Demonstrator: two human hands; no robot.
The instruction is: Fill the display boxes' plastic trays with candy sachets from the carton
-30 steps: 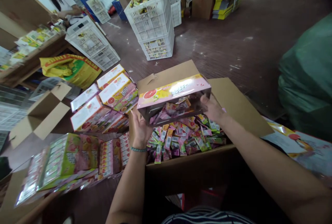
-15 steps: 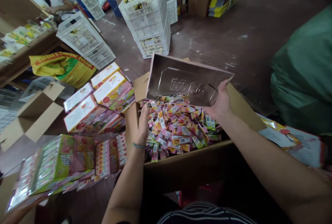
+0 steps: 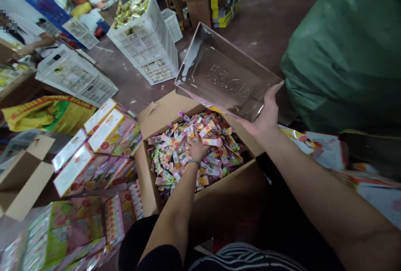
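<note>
My right hand grips one corner of a box with a clear plastic face, which is tilted above the far right side of the carton. Pink printing shows along its near edge. My left hand is down in the open cardboard carton, with its fingers apart on a heap of small sachets. The sachets are pink, orange and green, and several lie around the fingers. Some fingertips are partly hidden among them.
Printed fruit boxes are stacked left of the carton, above wrapped green and pink packs. White crates stand farther back. A large green sack bulges at the right. Another person is at the far left.
My left hand has moved from the carton's left side onto the sachets. My right hand has kept hold of the clear-faced box, now tilted differently. The view has shifted right.
</note>
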